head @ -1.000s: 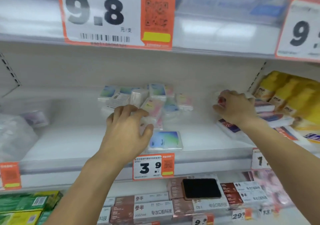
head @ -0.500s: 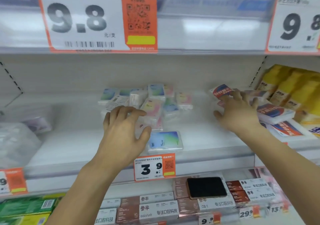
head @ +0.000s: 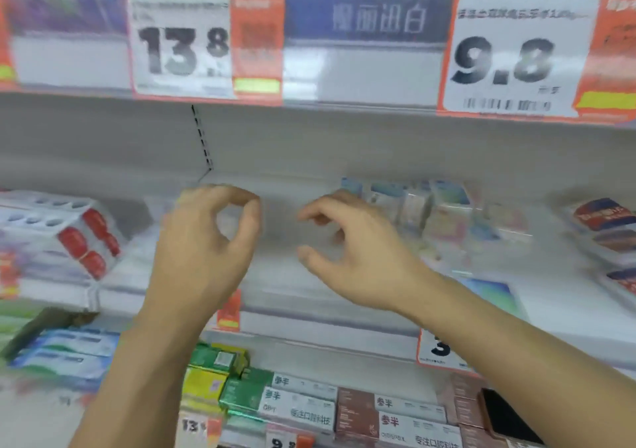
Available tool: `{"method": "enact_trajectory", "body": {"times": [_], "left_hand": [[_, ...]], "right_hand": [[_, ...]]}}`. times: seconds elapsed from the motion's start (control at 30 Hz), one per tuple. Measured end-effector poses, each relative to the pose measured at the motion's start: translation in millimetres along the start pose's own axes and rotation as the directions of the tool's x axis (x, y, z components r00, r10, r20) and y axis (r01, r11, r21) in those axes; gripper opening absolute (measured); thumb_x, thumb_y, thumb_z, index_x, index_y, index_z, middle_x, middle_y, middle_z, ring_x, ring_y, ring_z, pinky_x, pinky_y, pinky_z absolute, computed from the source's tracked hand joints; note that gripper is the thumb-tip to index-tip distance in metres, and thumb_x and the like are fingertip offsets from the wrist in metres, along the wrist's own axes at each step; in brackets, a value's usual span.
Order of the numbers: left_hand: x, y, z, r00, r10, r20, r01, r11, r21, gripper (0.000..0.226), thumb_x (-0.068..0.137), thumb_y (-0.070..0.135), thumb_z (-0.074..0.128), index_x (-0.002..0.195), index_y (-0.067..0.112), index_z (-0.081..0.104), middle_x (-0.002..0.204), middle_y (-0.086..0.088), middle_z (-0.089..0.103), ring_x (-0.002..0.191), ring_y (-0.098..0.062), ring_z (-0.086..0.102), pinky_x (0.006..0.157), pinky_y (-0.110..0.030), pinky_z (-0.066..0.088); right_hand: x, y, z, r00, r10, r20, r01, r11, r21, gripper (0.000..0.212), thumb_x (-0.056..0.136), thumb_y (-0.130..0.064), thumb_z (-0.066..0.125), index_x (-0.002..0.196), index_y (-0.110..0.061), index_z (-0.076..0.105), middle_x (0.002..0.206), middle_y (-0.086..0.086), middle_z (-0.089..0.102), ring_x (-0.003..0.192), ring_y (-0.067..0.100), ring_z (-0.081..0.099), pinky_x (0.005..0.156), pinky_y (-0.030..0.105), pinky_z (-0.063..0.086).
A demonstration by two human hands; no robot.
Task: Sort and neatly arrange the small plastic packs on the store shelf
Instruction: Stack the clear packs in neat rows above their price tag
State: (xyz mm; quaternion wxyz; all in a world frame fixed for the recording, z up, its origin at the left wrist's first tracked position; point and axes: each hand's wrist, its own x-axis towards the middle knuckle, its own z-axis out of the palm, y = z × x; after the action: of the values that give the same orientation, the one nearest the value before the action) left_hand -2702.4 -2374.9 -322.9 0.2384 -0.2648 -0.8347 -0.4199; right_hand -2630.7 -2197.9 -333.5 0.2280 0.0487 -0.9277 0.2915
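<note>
The small plastic packs (head: 430,213) huddle at the back of the white shelf (head: 275,285) (motion blurs them). Just beside them the right hand (head: 361,251) hovers, loosely curled and empty. The left hand (head: 203,241) rings thumb to forefinger, seemingly around nothing.

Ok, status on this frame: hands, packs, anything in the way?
Left hand curled, right hand loose, both look empty. Packs clustered just beyond right hand. Nothing blocking; frame blurred.

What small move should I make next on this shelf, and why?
Probably reach the right hand to the pastel packs just right of it: they lie jumbled, and both it and the left hand look empty.
</note>
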Motion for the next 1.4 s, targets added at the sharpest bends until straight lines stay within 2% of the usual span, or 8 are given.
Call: {"method": "enact_trajectory", "body": {"times": [0.2, 0.37, 0.63, 0.77, 0.93, 1.1, 1.3, 1.4], "left_hand": [[-2.5, -100.3, -42.3, 0.977, -0.196, 0.082, 0.176, 0.962, 0.207, 0.046, 0.08, 0.044, 0.043, 0.115, 0.023, 0.066, 0.122, -0.007, 0.059, 0.121, -0.029, 0.045, 0.104, -0.039, 0.031], [-11.4, -129.7, -42.1, 0.874, -0.346, 0.34, 0.288, 0.934, 0.212, 0.057, 0.084, 0.045, 0.06, 0.138, 0.034, 0.048, 0.153, -0.008, 0.028, 0.143, -0.024, 0.024, 0.112, -0.035, 0.025], [-6.7, -128.3, -38.4, 0.911, -0.356, 0.209, 0.333, 0.933, 0.138, 0.058, 0.075, 0.04, 0.076, 0.127, 0.032, 0.053, 0.132, -0.004, 0.048, 0.112, -0.015, 0.048, 0.088, -0.026, 0.036], [-5.7, -121.9, -40.5, 0.912, -0.373, 0.174, 0.369, 0.928, 0.052, 0.067, 0.071, 0.038, 0.078, 0.131, 0.031, 0.049, 0.126, 0.003, 0.051, 0.106, -0.008, 0.043, 0.087, -0.026, 0.037], [-4.1, -112.0, -48.4, 0.893, -0.443, 0.08, 0.45, 0.869, -0.205, 0.051, 0.08, 0.034, 0.071, 0.127, 0.026, 0.054, 0.117, 0.01, 0.058, 0.103, -0.01, 0.055, 0.083, -0.023, 0.042], [4.1, -106.3, -52.2, 0.753, -0.634, 0.174, 0.573, 0.504, -0.646, 0.029, 0.08, 0.046, 0.052, 0.087, 0.022, 0.065, 0.083, -0.003, 0.065, 0.088, -0.024, 0.06, 0.096, -0.05, 0.05], [2.7, -89.6, -48.1, 0.805, -0.31, 0.506, 0.582, 0.245, -0.776, 0.053, 0.101, 0.031, 0.022, 0.132, 0.004, 0.055, 0.13, -0.02, 0.061, 0.123, -0.033, 0.056, 0.103, -0.049, 0.042], [1.0, -89.3, -47.7, 0.818, -0.303, 0.488, 0.575, 0.447, -0.685, 0.047, 0.103, 0.045, 0.025, 0.131, 0.024, 0.057, 0.125, -0.009, 0.066, 0.118, -0.023, 0.062, 0.101, -0.044, 0.047]], "right_hand": [[55.5, -30.1, 79.6, 0.957, 0.067, 0.282, -0.072, 0.997, 0.007, 0.077, 0.075, -0.057, 0.076, 0.142, -0.038, 0.042, 0.141, 0.001, 0.037, 0.135, 0.015, 0.038, 0.113, 0.029, 0.035], [72.1, -30.3, 104.5, 0.961, 0.173, 0.218, -0.195, 0.977, 0.084, 0.074, 0.071, -0.047, 0.083, 0.134, -0.031, 0.048, 0.116, -0.008, 0.056, 0.103, 0.011, 0.054, 0.083, 0.02, 0.04], [81.3, -19.3, 76.0, 0.833, 0.333, 0.443, -0.531, 0.708, 0.466, 0.066, 0.081, -0.005, 0.071, 0.137, -0.028, 0.043, 0.106, 0.004, 0.052, 0.091, 0.02, 0.065, 0.079, 0.032, 0.061], [79.1, -11.1, 66.6, 0.852, 0.269, 0.449, -0.393, 0.895, 0.21, 0.074, 0.061, -0.042, 0.081, 0.128, -0.048, 0.049, 0.117, -0.007, 0.054, 0.109, 0.014, 0.06, 0.093, 0.036, 0.055], [68.7, 7.2, 48.0, 0.826, 0.312, 0.47, -0.394, 0.915, 0.086, 0.083, 0.065, -0.011, 0.083, 0.13, -0.039, 0.04, 0.121, -0.003, 0.056, 0.107, 0.016, 0.061, 0.09, 0.035, 0.056], [59.3, 7.8, 47.3, 0.866, 0.306, 0.397, -0.166, 0.922, -0.349, 0.087, 0.074, -0.027, 0.079, 0.147, -0.033, 0.031, 0.138, 0.0, 0.044, 0.123, 0.021, 0.05, 0.101, 0.032, 0.044], [64.4, -55.5, 53.8, 0.933, 0.087, 0.35, -0.27, 0.813, 0.515, 0.057, 0.084, -0.044, 0.07, 0.137, -0.038, 0.049, 0.129, -0.004, 0.06, 0.113, 0.009, 0.065, 0.097, 0.036, 0.055], [63.7, -64.6, 72.5, 0.972, 0.111, 0.206, -0.215, 0.776, 0.593, 0.058, 0.084, -0.023, 0.078, 0.135, -0.029, 0.052, 0.124, -0.001, 0.061, 0.099, 0.023, 0.071, 0.08, 0.045, 0.062]]}}
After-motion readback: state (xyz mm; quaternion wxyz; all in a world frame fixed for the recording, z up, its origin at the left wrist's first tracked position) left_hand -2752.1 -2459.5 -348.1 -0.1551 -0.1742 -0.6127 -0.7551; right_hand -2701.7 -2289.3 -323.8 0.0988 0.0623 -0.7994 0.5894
